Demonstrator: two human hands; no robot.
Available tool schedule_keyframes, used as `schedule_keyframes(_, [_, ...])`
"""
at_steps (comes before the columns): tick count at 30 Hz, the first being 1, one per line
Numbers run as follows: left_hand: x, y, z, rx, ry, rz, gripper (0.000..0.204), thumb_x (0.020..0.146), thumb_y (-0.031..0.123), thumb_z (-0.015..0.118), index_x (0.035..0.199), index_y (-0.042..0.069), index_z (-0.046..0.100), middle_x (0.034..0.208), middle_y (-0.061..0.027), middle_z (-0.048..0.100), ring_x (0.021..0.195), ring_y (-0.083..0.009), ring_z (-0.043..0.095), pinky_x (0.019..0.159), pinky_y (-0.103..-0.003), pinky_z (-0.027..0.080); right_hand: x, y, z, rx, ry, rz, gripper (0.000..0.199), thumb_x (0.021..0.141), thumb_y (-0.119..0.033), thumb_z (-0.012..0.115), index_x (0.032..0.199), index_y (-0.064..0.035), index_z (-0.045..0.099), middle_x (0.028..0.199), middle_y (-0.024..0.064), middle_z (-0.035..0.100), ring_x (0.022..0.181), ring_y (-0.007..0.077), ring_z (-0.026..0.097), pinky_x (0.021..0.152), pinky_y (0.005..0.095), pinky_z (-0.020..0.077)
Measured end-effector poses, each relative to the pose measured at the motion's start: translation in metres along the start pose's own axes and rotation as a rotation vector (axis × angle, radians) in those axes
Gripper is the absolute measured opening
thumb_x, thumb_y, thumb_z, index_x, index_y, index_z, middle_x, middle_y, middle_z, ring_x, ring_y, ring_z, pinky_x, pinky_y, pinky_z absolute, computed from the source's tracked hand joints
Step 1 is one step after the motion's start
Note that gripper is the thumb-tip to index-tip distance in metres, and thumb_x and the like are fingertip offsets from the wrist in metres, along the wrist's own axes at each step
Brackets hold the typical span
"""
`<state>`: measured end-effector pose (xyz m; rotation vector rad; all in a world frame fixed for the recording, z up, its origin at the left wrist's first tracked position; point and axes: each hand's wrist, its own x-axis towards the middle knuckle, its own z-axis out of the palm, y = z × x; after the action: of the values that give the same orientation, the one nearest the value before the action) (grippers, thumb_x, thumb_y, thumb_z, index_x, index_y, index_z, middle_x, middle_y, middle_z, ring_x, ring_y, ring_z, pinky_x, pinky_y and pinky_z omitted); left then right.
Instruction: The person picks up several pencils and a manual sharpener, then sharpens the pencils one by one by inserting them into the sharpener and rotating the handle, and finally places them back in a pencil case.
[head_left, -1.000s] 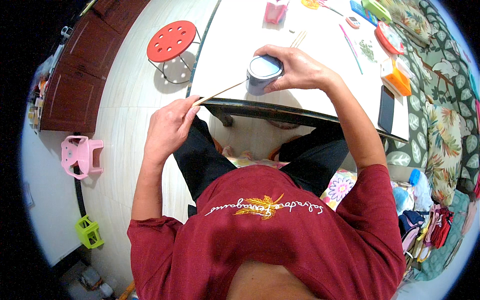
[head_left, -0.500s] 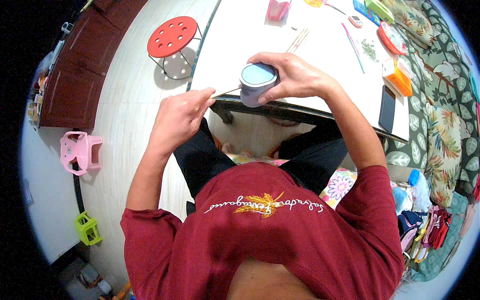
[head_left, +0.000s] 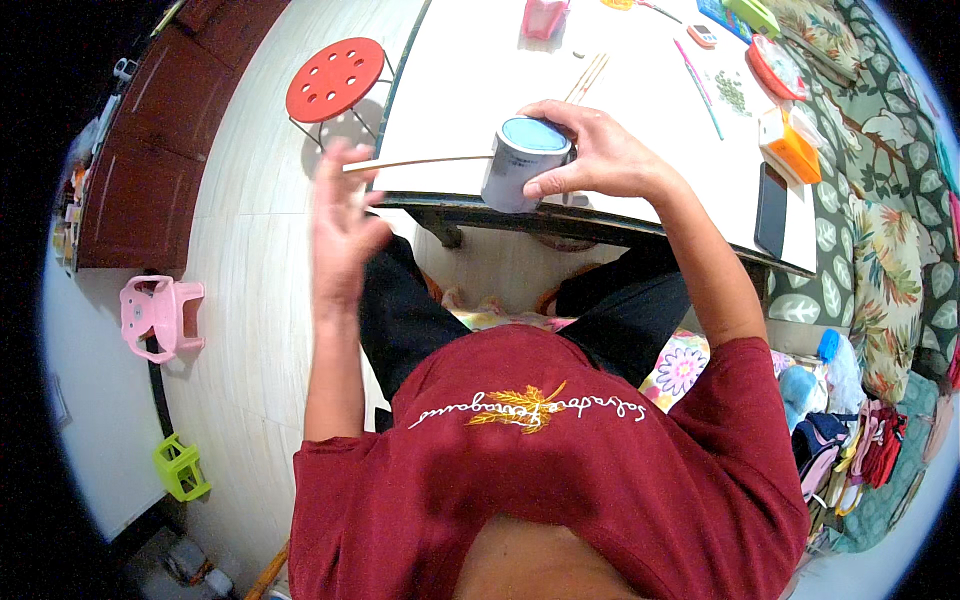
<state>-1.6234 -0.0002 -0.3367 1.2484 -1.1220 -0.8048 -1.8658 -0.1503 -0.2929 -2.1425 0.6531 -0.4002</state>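
Observation:
In my right hand [head_left: 610,158] is a grey-blue cylindrical can [head_left: 518,176] with a light blue top, slightly tilted above the table's front edge. My thumb and fingers wrap around its right side. A thin wooden stick [head_left: 425,161] runs roughly level from the can's left side out to the left. Whether it enters the can or only touches it I cannot tell. Beside the stick's far left end, my left hand [head_left: 345,240] is smeared by motion, its fingers spread apart and seemingly not closed on the stick.
On the white table [head_left: 450,100] lie more wooden sticks [head_left: 588,78], a pink container [head_left: 545,20], a pink-and-blue pen-like stick [head_left: 698,88], small green pieces [head_left: 731,93], an orange tissue box [head_left: 790,145] and a black phone [head_left: 771,210]. A red stool [head_left: 335,80] stands left.
My left hand has opened from its pinch on the stick and moved left, leaving a longer length of stick showing. The can has turned a little more upright in my right hand and shifted slightly right.

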Motion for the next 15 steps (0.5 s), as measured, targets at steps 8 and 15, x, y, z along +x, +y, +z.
schedule_keyframes(8, [0.010, -0.002, 0.071, 0.010, -0.257, -0.092, 0.069, 0.060, 0.027, 0.081, 0.115, -0.002, 0.051, 0.109, -0.0109, 0.058, 0.100, -0.0190, 0.056, 0.087, -0.031, 0.045, -0.008, -0.025, 0.025, -0.068, 0.080, -0.168, 0.060, 0.074, -0.031, 0.071, 0.123, -0.0031, 0.049, 0.112, 0.0142, 0.058, 0.098, 0.0218, 0.059, 0.087, 0.0324, 0.0462])
schedule_keyframes(15, [0.009, -0.011, 0.065, -0.124, -0.138, -0.161, 0.058, 0.064, 0.025, 0.079, 0.110, 0.000, 0.055, 0.099, -0.0088, 0.062, 0.091, -0.0164, 0.058, 0.082, -0.030, 0.047, -0.045, -0.001, 0.031, -0.013, 0.089, 0.075, 0.033, 0.090, -0.017, 0.051, 0.120, -0.0027, 0.051, 0.106, 0.0142, 0.058, 0.090, 0.0197, 0.060, 0.078, 0.0308, 0.0482])
